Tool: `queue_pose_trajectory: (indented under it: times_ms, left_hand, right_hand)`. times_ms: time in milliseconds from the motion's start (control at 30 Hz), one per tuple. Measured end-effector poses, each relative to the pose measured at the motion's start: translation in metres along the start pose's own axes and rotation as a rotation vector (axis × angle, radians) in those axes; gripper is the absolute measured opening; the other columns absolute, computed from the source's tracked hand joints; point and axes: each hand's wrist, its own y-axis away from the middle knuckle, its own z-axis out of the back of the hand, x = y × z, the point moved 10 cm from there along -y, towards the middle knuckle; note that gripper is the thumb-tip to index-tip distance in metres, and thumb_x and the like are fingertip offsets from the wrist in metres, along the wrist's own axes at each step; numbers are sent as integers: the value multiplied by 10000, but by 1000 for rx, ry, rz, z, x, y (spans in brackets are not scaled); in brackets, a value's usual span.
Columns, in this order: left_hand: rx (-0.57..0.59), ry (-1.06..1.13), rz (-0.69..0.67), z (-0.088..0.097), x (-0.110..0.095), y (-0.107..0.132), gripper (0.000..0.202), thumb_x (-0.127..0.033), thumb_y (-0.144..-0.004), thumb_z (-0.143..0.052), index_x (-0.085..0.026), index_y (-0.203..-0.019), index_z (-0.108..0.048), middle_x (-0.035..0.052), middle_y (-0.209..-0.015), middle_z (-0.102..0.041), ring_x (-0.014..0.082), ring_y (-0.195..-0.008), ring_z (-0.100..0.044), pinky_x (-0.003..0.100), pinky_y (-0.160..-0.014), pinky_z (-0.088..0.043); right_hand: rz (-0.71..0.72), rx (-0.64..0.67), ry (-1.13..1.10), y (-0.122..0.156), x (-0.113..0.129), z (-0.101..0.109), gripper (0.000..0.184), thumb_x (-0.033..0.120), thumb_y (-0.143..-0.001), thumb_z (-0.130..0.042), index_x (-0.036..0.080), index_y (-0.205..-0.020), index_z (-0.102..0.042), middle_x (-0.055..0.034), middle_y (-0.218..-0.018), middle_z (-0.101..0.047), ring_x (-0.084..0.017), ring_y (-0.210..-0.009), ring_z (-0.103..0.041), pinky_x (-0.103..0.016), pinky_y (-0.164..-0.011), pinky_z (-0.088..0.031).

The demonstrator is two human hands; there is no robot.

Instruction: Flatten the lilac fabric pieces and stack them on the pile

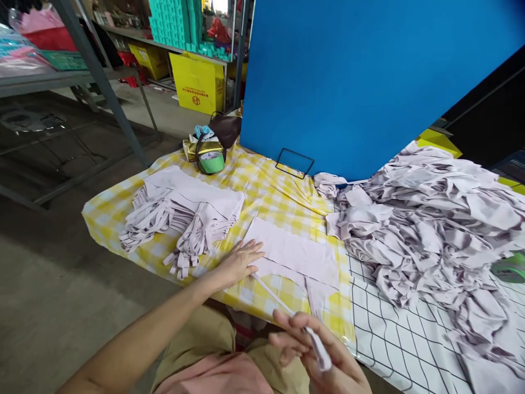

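Observation:
A pale lilac garment piece with straps lies spread on the checked cloth in front of me. My left hand rests flat on its left corner, fingers stretched out. One fabric strap runs taut from that corner to my right hand, which is raised near the table edge with the strap gripped between its fingers. The strap's loose end curls over the fingers. A second strap hangs down at the right of the piece. To the left lies a neat stack of similar pieces, straps toward me.
A large heap of crumpled pieces covers the right side. Behind stands a blue board with a black wire stand. A green tape roll sits at the back left. A metal rack stands beyond, near a yellow box.

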Motion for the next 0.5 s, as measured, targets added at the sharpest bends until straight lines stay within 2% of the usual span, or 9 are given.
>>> queue_pose_trajectory:
  times_ms: [33, 100, 200, 300, 400, 433, 500]
  left_hand:
    - [5, -5, 1, 0, 0, 0, 448, -179, -849, -484, -254, -1289, -448, 26, -1440, -313, 185, -1354, -203, 412, -1108, -131]
    - [11, -11, 2, 0, 0, 1, 450, -181, -850, -485, -239, -1294, -444, 30, -1444, -304, 182, -1357, -192, 401, -1111, -122]
    - [-4, -9, -7, -1, 1, 1, 447, -184, -848, -491, -236, -1291, -451, 26, -1442, -309, 176, -1358, -191, 391, -1115, -113]
    - [-23, 2, -24, -2, 3, 1, 448, -195, -847, -495, -249, -1290, -451, 20, -1440, -314, 171, -1355, -201, 384, -1114, -114]
    - [-18, 16, -25, -4, 4, 0, 454, -195, -844, -495, -246, -1292, -447, 21, -1443, -307, 169, -1356, -196, 388, -1113, -114]
    - [-13, 20, -22, -4, 4, 0, 455, -192, -843, -496, -243, -1293, -446, 22, -1444, -305, 169, -1358, -191, 390, -1113, -113]
    - [-3, 24, -15, -4, 4, 0, 456, -184, -839, -500, -236, -1289, -451, 24, -1443, -307, 168, -1358, -189, 390, -1112, -115]
  right_hand:
    - [31, -16, 6, -6, 6, 2, 341, 474, -722, -623, 242, -972, -634, -144, -1121, -638, -288, -896, -644, -374, -695, -498]
    - [100, -62, 11, -18, 17, 10, 276, 421, -739, -643, 239, -946, -637, -124, -1039, -674, -240, -808, -651, -334, -674, -491]
    - [175, -121, 16, -34, 30, 25, 230, 413, -748, -649, 208, -853, -651, -65, -722, -688, -148, -562, -582, -262, -554, -449]
    - [217, -206, 34, -43, 41, 41, 262, 436, -735, -660, 180, -788, -656, 26, -470, -494, -77, -431, -415, -193, -431, -320]
    - [240, -318, 91, -45, 49, 56, 298, 456, -737, -652, 159, -749, -664, 75, -448, -300, -58, -423, -267, -196, -404, -216]
    - [251, -340, 118, -45, 52, 58, 300, 457, -733, -654, 157, -745, -669, 72, -466, -297, -63, -436, -260, -204, -410, -216]
    - [296, -357, 162, -46, 59, 61, 286, 452, -723, -662, 167, -739, -676, 39, -532, -392, -81, -481, -318, -222, -443, -270]
